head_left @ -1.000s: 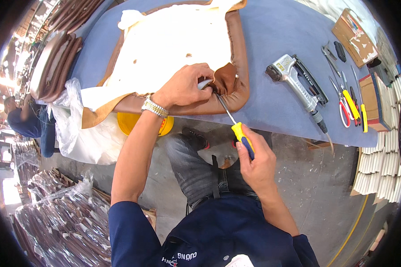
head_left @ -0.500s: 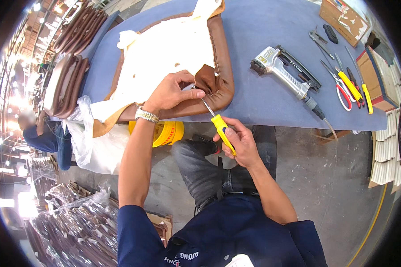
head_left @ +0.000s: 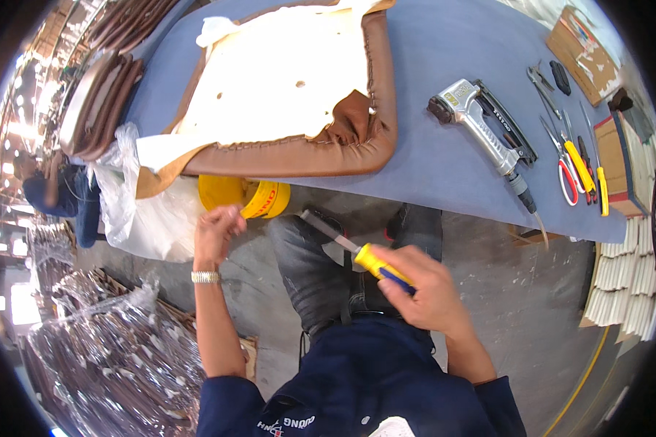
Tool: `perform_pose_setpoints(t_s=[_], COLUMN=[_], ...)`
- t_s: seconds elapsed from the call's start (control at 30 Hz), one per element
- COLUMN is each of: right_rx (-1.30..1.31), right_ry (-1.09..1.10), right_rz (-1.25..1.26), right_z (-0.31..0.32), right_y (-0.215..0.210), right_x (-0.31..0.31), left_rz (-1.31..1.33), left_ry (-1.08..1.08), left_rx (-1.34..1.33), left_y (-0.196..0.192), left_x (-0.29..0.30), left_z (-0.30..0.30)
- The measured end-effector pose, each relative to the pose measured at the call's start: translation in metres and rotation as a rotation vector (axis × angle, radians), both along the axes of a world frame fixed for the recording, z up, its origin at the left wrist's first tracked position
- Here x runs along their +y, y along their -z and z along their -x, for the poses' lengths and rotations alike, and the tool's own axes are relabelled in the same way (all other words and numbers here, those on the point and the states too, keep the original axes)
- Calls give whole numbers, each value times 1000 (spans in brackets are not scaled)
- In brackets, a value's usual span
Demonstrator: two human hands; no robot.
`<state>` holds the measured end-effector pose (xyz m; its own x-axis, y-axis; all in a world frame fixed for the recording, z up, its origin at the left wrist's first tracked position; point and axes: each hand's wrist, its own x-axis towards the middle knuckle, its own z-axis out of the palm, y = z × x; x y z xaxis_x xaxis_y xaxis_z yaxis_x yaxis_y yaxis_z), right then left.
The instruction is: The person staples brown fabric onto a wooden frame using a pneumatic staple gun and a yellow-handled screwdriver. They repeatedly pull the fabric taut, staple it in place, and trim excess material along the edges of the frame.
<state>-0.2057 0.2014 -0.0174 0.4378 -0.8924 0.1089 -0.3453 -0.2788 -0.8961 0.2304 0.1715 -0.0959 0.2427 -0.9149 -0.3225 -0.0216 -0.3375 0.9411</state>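
Note:
A brown leather seat cushion (head_left: 321,156) lies upside down on the blue table (head_left: 444,175), its pale underside facing up and a loose leather flap at the near right corner. My right hand (head_left: 423,291) grips a screwdriver (head_left: 357,251) with a yellow and blue handle, held below the table edge over my lap. My left hand (head_left: 215,233), with a metal watch on the wrist, is lowered beside a yellow bucket (head_left: 244,197), fingers pinched together; I cannot see anything between them.
A pneumatic staple gun (head_left: 481,127) lies right of the cushion. Pliers, red-handled scissors and yellow-handled tools (head_left: 572,164) lie further right by cardboard boxes (head_left: 619,153). A clear plastic bag (head_left: 138,211) hangs off the table's left. Stacked brown cushions (head_left: 95,95) sit far left.
Both hands have come off the cushion corner and dropped below the table edge. The screwdriver left the leather flap; the left hand moved down beside the yellow bucket.

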Motion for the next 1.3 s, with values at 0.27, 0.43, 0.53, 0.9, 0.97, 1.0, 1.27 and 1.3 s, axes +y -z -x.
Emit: perform_pose_setpoints(t_s=[0.27, 0.43, 0.53, 0.9, 0.97, 1.0, 1.27, 1.3], right_rx=[409, 641, 769, 969, 758, 571, -104, 66], right_ry=[301, 224, 219, 50, 127, 194, 434, 444], right_rz=[410, 496, 527, 633, 594, 557, 174, 359], right_z=[-3, -16, -30, -36, -28, -24, -37, -35], right_y=[-34, -36, -49, -63, -42, -19, 40, 23], right_x=[-17, -23, -23, -40, -42, -45, -40, -43], left_rz=[46, 826, 961, 653, 563, 520, 462, 456], left_ry=[272, 384, 550, 760, 799, 811, 731, 718], left_rx=[-675, -791, -863, -710, -684, -692, -700, -724], left_y=[-17, -123, -112, -77, -83, -88, -89, -90], left_x=[-21, -84, -159, -187, -187, -187, -190, -189], left_z=[46, 142, 162, 171, 176, 177, 173, 172])
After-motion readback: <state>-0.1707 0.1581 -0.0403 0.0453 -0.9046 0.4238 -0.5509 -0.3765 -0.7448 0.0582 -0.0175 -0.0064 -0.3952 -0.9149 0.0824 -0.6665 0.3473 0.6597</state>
